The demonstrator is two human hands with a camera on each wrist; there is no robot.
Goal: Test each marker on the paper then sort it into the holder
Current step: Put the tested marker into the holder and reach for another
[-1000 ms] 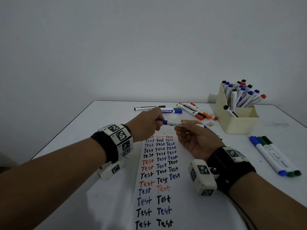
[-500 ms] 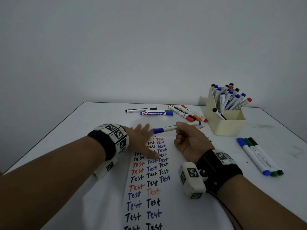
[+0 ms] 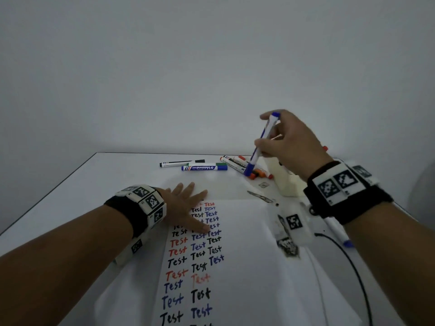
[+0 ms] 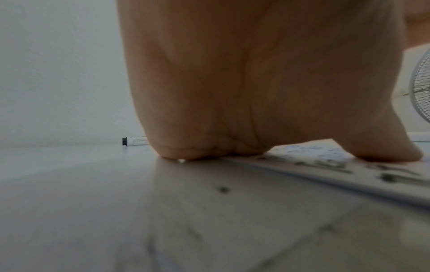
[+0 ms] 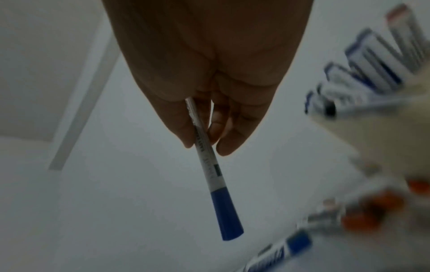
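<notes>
My right hand is raised over the table's back right and grips a white marker with a blue cap, held steeply with the cap pointing down. In the right wrist view the thumb and fingers pinch the barrel of this marker, and its blue cap hangs free. The cream holder stands just below and behind that hand, mostly hidden; several markers stick out of it. My left hand lies flat with spread fingers on the top of the test paper.
A black marker, a blue and green one and red and orange ones lie at the back of the table. Another blue marker lies under my right wrist. A fan stands off to the right.
The left hand let go of the marker and settled flat on the paper. The right hand lifted the capped marker up and to the right, over the holder, tipping it cap-down.
</notes>
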